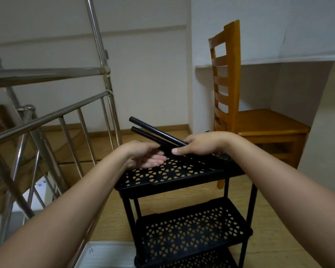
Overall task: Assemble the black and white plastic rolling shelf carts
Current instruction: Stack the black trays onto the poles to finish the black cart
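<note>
Black tubes (155,135), 2 gripped in the right hand (199,145), should be passed singly to the open left hand (145,155) and seated upright in the top shelf (162,182) corners.

No readable text, labels or numbers anywhere.

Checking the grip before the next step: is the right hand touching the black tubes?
Touching. The head view shows the right hand wrapped around the black tubes, thumb pressed beneath them.

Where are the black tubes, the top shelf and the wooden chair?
black tubes (155,133), head view, mid-length of upper tube.
top shelf (174,183), head view, front rim.
wooden chair (267,120), head view, seat.
</note>
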`<state>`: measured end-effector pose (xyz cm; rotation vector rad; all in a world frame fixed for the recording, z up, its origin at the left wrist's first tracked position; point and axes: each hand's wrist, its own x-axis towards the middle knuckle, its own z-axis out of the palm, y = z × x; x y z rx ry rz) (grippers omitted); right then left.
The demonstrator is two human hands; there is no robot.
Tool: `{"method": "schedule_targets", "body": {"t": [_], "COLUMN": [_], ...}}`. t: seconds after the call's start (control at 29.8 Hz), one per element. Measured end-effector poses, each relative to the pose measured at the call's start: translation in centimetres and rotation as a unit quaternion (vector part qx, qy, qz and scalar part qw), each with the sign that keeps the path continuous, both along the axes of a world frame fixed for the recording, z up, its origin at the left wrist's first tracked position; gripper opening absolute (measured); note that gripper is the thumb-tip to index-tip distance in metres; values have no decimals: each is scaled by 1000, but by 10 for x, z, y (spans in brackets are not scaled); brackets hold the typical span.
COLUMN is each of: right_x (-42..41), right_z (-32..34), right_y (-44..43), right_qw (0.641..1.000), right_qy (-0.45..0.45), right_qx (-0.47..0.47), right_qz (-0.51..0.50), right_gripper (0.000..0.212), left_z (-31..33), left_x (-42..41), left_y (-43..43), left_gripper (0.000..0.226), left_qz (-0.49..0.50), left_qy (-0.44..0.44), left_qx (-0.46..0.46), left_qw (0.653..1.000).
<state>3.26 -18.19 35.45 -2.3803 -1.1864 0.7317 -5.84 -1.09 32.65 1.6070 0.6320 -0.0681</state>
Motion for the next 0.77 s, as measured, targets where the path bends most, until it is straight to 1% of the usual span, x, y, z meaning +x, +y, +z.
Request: {"method": "schedule_targets", "body": {"t": [0.07, 0.13, 0.17, 0.2, 0.24, 0.3, 0.34, 0.37, 0.4, 0.5, 0.57, 0.64, 0.67, 0.71, 0.74, 0.77], "right_x": [0, 0, 0, -1, 0, 2, 2, 2, 2, 4, 3, 1, 2, 3, 5, 9], "right_z": [0, -3, -5, -7, -10, -16, -19, -21, -23, -25, -22, -17, -14, -12, -11, -11], "right_y": [1, 3, 4, 4, 4, 5, 5, 5, 7, 11, 10, 7, 6, 4, 1, -1], "right_qw": [1000, 999, 998, 996, 995, 992, 990, 986, 981, 970, 971, 973, 971, 967, 958, 945], "right_qy": [-7, -35, -53, -70, -84, -84, -79, -80, -86, -98, -84, -64, -62, -70, -85, -124], "right_qx": [-2, 11, 21, 31, 42, 90, 121, 149, 171, 219, 221, 220, 226, 237, 255, 267], "right_qz": [19, 34, 35, 34, 32, 19, 10, 0, -7, -32, -36, -34, -44, -66, -98, -143], "right_gripper": [41, 39, 38, 37, 33, 18, 11, 8, 7, 8, 11, 20, 23, 24, 22, 21], "left_z": [-2, -3, -1, 0, 3, 6, 7, 8, 9, 7, 5, 9, 14, 21, 31, 42], "left_x": [1, 4, 6, 7, 7, 4, 2, 0, 0, 5, 10, 12, 12, 12, 11, 8], "left_y": [0, 2, 4, 5, 5, 0, -5, -12, -19, -37, -43, -42, -38, -31, -22, -12], "left_gripper": [23, 19, 19, 20, 18, 17, 18, 21, 21, 14, 14, 18, 20, 22, 22, 23], "left_qz": [38, 82, 101, 109, 109, 109, 110, 106, 101, 105, 135, 153, 162, 179, 205, 232], "left_qy": [-37, -93, -120, -142, -159, -184, -191, -197, -199, -204, -210, -252, -287, -328, -372, -418], "left_qx": [-16, -6, -21, -63, -130, -284, -336, -359, -358, -318, -279, -220, -196, -181, -177, -179], "left_qw": [998, 992, 987, 982, 973, 935, 916, 906, 907, 920, 927, 930, 924, 910, 888, 860]}}
